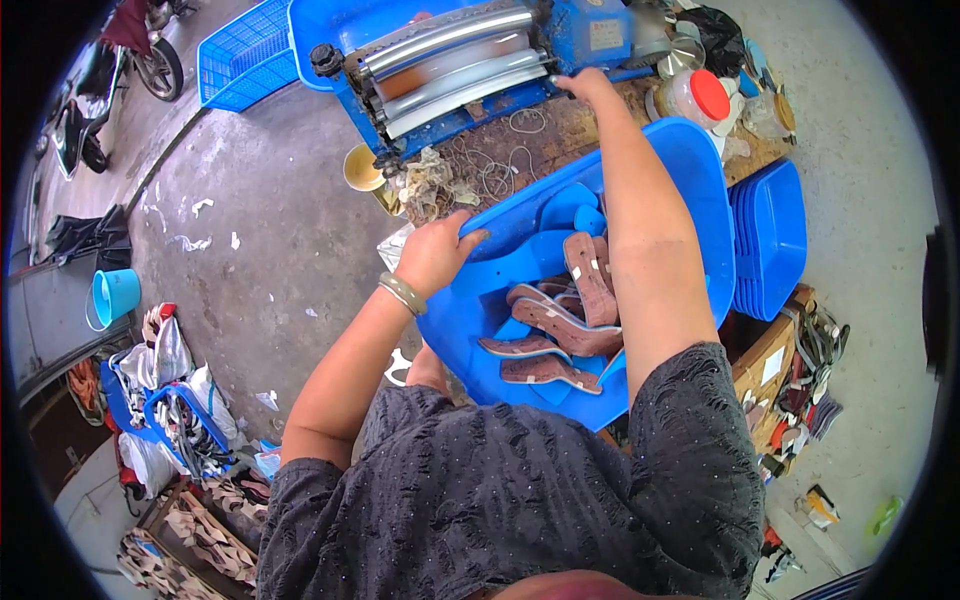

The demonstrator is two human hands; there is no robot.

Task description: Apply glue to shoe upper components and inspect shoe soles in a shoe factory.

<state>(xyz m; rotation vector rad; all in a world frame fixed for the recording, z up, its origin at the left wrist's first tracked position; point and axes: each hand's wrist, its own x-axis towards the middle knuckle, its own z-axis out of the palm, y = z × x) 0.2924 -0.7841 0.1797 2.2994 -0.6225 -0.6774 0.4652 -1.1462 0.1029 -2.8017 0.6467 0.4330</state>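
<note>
A large blue plastic basin [710, 165] is tilted in front of me, holding several brown wedge-shaped shoe soles [565, 325] with pale edges and some flat blue pieces [510, 265]. My left hand [438, 252], with a bangle at the wrist, grips the basin's left rim. My right arm reaches across the basin. At the right end of a blue roller machine [455, 60], my right hand [588, 88] has its fingers drawn together; what they hold or press is too small to tell. The machine's rollers look shiny, and one is partly orange-brown.
A clear jar with a red lid [708, 95] stands on the worn bench [590, 125]. Stacked blue basins [772, 240] are on the right. String and scraps [435, 185] lie by the machine. A yellowish bowl [363, 168], blue crate [245, 58], cyan bucket [115, 297] and motorbike [100, 85] are left.
</note>
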